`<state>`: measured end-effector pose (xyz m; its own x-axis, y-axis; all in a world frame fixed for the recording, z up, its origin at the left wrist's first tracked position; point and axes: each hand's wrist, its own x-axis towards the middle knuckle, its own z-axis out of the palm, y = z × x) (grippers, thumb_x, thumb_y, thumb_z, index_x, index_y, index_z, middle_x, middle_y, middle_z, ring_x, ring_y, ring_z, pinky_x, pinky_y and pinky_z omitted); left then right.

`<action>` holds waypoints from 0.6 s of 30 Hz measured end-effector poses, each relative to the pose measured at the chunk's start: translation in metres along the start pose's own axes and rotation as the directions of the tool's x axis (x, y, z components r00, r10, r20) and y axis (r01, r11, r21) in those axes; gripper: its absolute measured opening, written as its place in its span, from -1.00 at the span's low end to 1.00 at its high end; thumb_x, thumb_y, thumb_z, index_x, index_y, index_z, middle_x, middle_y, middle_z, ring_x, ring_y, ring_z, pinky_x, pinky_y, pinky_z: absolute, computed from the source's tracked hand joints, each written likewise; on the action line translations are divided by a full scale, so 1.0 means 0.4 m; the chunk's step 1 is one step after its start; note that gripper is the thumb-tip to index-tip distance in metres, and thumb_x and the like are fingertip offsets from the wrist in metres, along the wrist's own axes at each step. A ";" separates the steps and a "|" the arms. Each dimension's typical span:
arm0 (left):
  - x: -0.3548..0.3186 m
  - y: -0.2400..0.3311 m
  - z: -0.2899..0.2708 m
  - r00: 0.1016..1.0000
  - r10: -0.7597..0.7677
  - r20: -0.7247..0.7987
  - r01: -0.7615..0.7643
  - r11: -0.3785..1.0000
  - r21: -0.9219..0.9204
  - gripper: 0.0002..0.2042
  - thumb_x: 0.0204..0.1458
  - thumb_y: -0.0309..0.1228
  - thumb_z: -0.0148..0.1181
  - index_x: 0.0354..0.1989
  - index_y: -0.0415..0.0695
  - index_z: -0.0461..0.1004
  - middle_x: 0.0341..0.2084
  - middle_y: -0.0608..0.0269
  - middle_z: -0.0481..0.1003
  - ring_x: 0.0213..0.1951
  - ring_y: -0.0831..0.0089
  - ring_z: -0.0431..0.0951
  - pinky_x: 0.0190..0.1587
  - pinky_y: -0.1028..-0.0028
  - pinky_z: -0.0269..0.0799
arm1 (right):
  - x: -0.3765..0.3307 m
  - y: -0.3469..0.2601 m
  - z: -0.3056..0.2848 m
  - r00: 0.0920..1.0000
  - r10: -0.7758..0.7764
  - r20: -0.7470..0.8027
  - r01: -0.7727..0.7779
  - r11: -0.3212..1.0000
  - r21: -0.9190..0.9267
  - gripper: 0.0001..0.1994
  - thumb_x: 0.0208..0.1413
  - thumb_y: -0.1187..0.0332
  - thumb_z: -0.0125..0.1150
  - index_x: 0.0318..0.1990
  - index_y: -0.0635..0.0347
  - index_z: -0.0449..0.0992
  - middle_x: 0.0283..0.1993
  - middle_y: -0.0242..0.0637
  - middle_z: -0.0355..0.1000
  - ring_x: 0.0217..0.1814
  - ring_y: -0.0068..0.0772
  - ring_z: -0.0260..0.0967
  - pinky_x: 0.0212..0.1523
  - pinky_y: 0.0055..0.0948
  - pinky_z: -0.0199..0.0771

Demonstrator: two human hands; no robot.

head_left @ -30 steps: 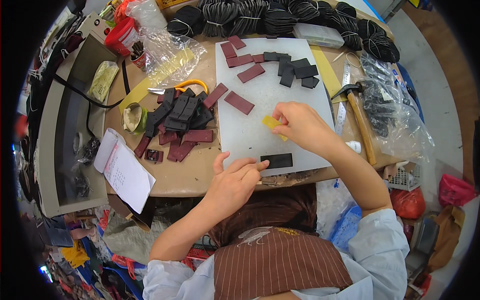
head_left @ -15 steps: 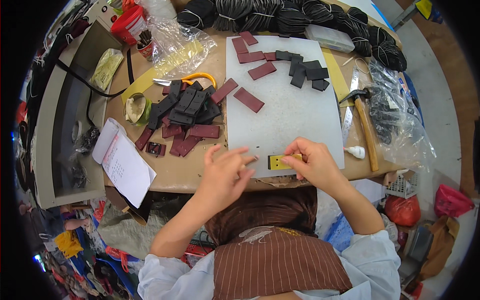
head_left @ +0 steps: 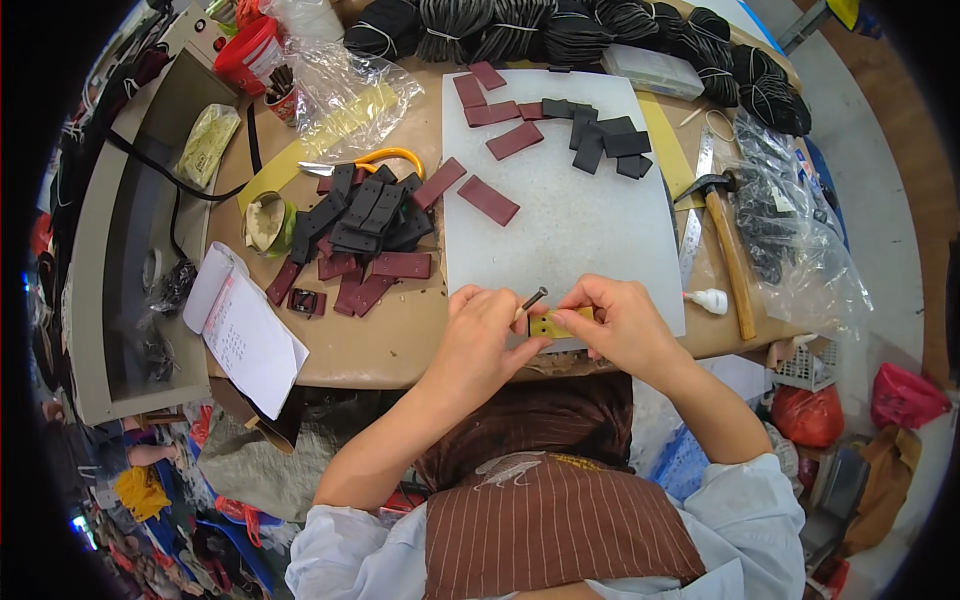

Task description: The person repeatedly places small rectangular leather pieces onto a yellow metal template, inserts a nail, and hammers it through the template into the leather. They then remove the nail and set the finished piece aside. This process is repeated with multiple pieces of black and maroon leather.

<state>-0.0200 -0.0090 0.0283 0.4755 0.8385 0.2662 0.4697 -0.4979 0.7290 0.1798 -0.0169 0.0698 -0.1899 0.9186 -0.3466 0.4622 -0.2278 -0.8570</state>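
The yellow template [head_left: 573, 328] sits at the near edge of the white board [head_left: 540, 225], the end of a black strip [head_left: 529, 325] showing beneath it; pale board surface stretches from there to the maroon pieces [head_left: 489, 200], and a hammer [head_left: 730, 255] lies beyond its right edge. The left hand [head_left: 482, 325] grips a slim dark rod [head_left: 536, 297] narrowly, while the right hand [head_left: 627, 325] pinches the template (small holes show). A notepad [head_left: 262, 345] carries handwriting, too small to read. Unlike half a second ago, the left hand now meets the template's left end.
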 end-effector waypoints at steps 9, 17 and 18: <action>-0.004 0.012 -0.007 0.999 -0.020 0.026 0.017 0.995 0.099 -0.60 -0.19 -0.40 0.45 -0.44 -0.11 0.21 -0.38 0.35 0.61 -0.44 0.30 0.46 0.11 0.18 0.20 | -0.047 0.079 -0.080 0.816 -0.543 -0.198 0.472 0.824 -0.313 -0.86 -0.01 0.47 0.30 -0.25 0.18 0.58 -0.31 -0.29 0.48 -0.40 -0.41 0.43 -0.40 -0.48 0.39; -0.007 0.011 -0.004 1.000 0.013 0.005 -0.013 0.992 0.126 -0.68 -0.22 -0.39 0.47 -0.31 -0.09 0.44 -0.42 0.45 0.58 -0.57 0.55 0.36 0.13 0.19 0.21 | -0.060 0.118 -0.010 0.712 -0.690 -0.130 0.550 0.663 -0.507 -0.80 -0.11 0.35 0.37 -0.26 0.04 0.60 -0.11 -0.42 0.47 -0.29 -0.47 0.36 -0.20 -0.43 0.25; -0.009 0.008 -0.002 1.000 0.020 -0.012 -0.018 0.993 0.117 -0.67 -0.22 -0.38 0.48 -0.29 -0.08 0.46 -0.44 0.46 0.57 -0.58 0.57 0.34 0.14 0.19 0.21 | -0.056 0.120 -0.012 0.716 -0.690 -0.110 0.559 0.660 -0.502 -0.81 -0.10 0.36 0.36 -0.26 0.03 0.60 -0.11 -0.43 0.47 -0.30 -0.45 0.35 -0.21 -0.42 0.26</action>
<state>-0.0210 -0.0136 0.0304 0.4755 0.8310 0.2885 0.5449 -0.5357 0.6450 0.2104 -0.0467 0.0382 -0.3597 0.8500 0.3848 0.6337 0.5253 -0.5679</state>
